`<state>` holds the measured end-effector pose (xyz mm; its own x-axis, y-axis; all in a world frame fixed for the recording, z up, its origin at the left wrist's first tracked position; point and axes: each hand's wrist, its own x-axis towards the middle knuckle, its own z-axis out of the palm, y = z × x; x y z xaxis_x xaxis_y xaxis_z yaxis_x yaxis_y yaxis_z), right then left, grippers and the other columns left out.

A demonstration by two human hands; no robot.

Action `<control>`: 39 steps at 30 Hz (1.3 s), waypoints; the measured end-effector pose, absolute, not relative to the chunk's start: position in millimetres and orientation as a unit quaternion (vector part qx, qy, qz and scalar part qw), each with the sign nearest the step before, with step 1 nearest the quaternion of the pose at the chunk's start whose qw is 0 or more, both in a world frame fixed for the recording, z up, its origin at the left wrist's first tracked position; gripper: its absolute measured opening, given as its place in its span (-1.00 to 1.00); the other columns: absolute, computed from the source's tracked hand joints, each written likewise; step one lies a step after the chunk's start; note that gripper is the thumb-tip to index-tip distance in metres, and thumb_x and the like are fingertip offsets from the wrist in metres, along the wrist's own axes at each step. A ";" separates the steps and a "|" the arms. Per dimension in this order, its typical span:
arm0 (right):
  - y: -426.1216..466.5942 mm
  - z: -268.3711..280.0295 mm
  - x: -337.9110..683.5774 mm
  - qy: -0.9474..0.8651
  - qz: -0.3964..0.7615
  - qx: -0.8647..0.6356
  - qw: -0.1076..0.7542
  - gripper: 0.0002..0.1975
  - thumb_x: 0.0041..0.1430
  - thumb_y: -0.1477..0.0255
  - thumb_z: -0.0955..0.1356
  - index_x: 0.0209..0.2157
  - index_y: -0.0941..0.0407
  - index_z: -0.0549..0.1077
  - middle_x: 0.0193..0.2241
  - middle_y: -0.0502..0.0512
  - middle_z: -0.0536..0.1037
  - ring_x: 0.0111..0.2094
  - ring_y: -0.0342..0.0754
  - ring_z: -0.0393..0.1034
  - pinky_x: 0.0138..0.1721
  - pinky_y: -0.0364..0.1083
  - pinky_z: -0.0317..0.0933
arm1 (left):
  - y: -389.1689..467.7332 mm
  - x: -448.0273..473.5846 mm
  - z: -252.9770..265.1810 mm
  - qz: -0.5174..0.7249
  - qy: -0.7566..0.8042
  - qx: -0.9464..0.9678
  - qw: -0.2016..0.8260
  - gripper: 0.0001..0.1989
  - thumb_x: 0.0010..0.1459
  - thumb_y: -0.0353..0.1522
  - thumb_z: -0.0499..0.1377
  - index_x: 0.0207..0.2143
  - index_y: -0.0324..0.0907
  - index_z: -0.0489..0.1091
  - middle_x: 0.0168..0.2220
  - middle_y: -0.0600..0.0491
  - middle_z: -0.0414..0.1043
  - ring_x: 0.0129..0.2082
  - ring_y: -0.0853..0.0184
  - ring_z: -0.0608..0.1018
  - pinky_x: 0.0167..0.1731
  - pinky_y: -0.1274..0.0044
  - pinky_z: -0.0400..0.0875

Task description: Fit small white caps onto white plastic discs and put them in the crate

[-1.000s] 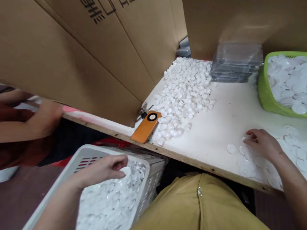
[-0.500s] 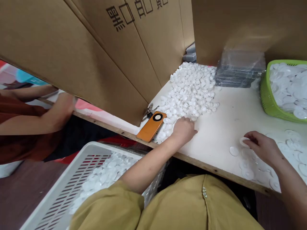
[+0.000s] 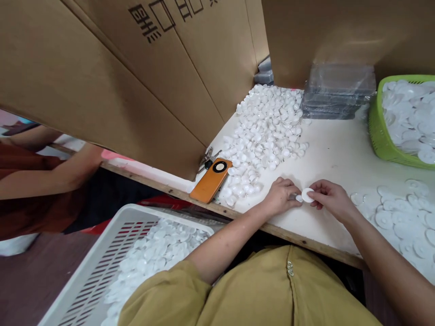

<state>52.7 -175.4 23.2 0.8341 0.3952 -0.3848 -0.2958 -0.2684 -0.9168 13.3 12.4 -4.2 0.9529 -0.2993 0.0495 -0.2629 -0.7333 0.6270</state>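
Over the front part of the white tabletop [image 3: 326, 149] my two hands have come close together. My right hand [image 3: 328, 197] pinches a flat white disc [image 3: 307, 195] between thumb and fingers. Just left of it, my left hand [image 3: 282, 197] holds a small white cap-like piece [image 3: 299, 198] at its fingertips, partly hidden by the fingers. The disc and the small piece almost meet; whether they touch I cannot tell. A heap of small white cap-like pieces [image 3: 268, 127] lies beyond my left hand. More flat translucent discs [image 3: 404, 217] are spread at the right.
An orange phone [image 3: 210, 181] and keys [image 3: 207, 158] lie by the left cardboard wall [image 3: 170, 90]. A white basket [image 3: 84, 271] of white pieces stands below the table. At the right are plastic-wrapped packs [image 3: 340, 93] and a green basket [image 3: 375, 131] of discs. Another person's arm [image 3: 50, 176] shows at left.
My right hand has brought a disc leftward from the spread discs. My left hand has moved right, away from the heap, with a small white piece. The two hands are now together.
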 end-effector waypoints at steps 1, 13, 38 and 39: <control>-171.1 20.7 53.2 -0.038 0.298 -0.748 0.592 -0.65 -0.15 0.21 0.47 -0.39 0.15 0.41 -0.59 0.01 0.47 -0.58 -0.12 0.38 -0.60 -0.18 0.23 | 13.1 14.2 -6.0 -0.030 -0.157 0.929 0.334 -0.70 -0.02 -0.20 0.34 -0.26 -0.16 0.51 -0.26 0.02 0.45 -0.21 0.29 0.45 -0.08 0.43 0.22; -161.4 10.3 54.6 -0.043 0.323 -0.806 0.494 -0.75 -0.09 0.26 0.41 -0.44 0.12 0.36 -0.65 -0.05 0.42 -0.62 -0.12 0.35 -0.65 -0.20 0.17 | 13.7 17.8 -15.6 -0.029 -0.149 0.925 0.348 -0.71 0.01 -0.12 0.30 -0.32 -0.13 0.51 -0.34 0.06 0.44 -0.28 0.30 0.43 -0.16 0.46 0.23; -161.1 10.1 59.1 -0.129 0.353 -0.824 0.424 -0.75 0.05 0.25 0.38 -0.42 0.09 0.26 -0.66 -0.11 0.38 -0.71 -0.17 0.28 -0.67 -0.20 0.11 | 11.8 18.1 22.2 -0.159 -0.131 0.938 0.279 -0.72 0.09 -0.15 0.21 -0.29 -0.17 0.38 -0.34 0.09 0.43 -0.32 0.32 0.44 -0.38 0.53 0.21; -160.0 11.9 51.2 -0.140 0.352 -0.812 0.445 -0.72 0.07 0.21 0.37 -0.42 0.09 0.26 -0.65 -0.11 0.38 -0.70 -0.17 0.28 -0.67 -0.20 0.10 | 14.6 9.4 23.8 -0.142 -0.117 0.935 0.303 -0.74 0.08 -0.17 0.22 -0.30 -0.17 0.37 -0.36 0.11 0.42 -0.34 0.35 0.42 -0.40 0.55 0.19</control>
<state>51.2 -160.0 11.9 0.7136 0.5395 -0.4468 -0.0861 -0.5654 -0.8203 9.4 14.6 23.8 0.9320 -0.3058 -0.1945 -0.1335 -0.7887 0.6001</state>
